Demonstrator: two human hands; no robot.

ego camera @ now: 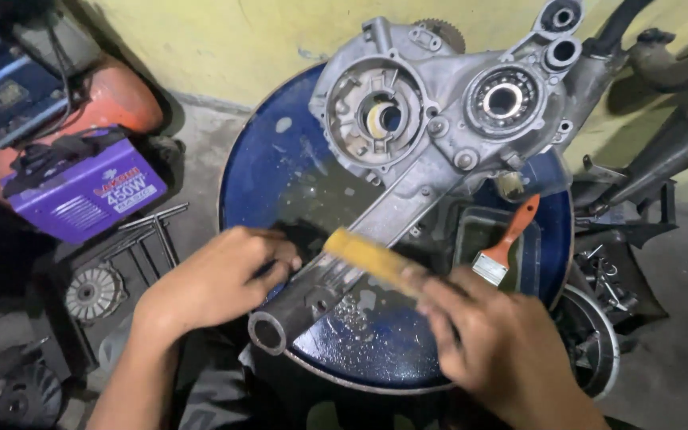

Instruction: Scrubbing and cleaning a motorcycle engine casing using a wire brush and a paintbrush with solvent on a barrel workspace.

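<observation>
A grey metal engine casing [431, 119] lies on top of a blue drum [272, 159], its round openings toward the wall and its arm ending in a tube [274, 328] near me. My left hand [216, 275] rests on that arm, pressing it down. My right hand [487, 342] grips a yellow-handled brush [368, 256], blurred with motion, held across the arm of the casing. The drum top around the arm is wet.
A paintbrush with an orange handle [507, 239] leans in a dark tray [471, 235] on the drum. A purple boxed machine [81, 187], metal rods [149, 231] and a round finned part [93, 293] lie on the floor at left. Exhaust pipes [670, 151] stand at right.
</observation>
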